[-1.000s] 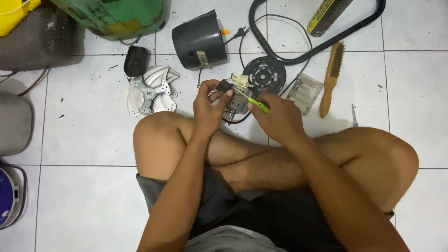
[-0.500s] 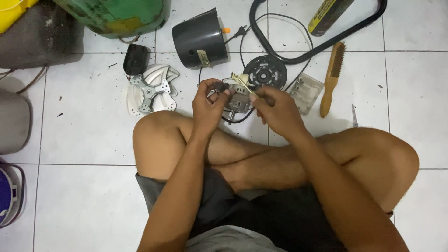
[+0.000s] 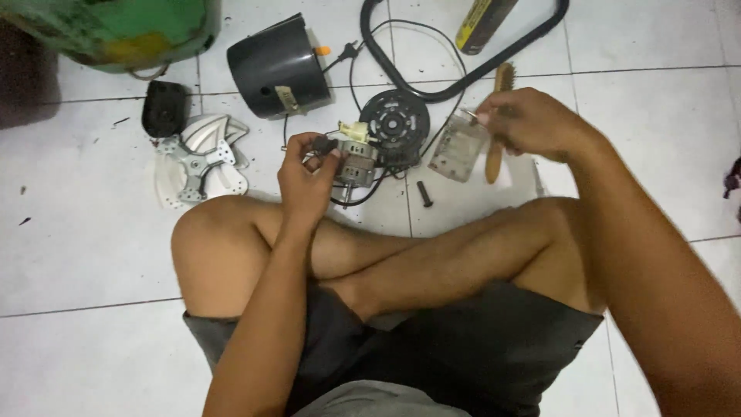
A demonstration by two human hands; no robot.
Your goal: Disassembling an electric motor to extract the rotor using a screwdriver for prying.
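Cross-legged on a white tiled floor, fan parts spread out ahead.

The left hand grips a small motor near the knees; the right hand pinches a thin metal piece above a clear plastic box. Farther off: a black housing, white bracket, wooden brush.

white tiled floor, black housing, wire brush

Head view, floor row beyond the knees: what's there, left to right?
Small black cap → white fan blade with grey metal bracket → left hand at the small metal motor → clear plastic packet → right hand over the wooden-handled brush.
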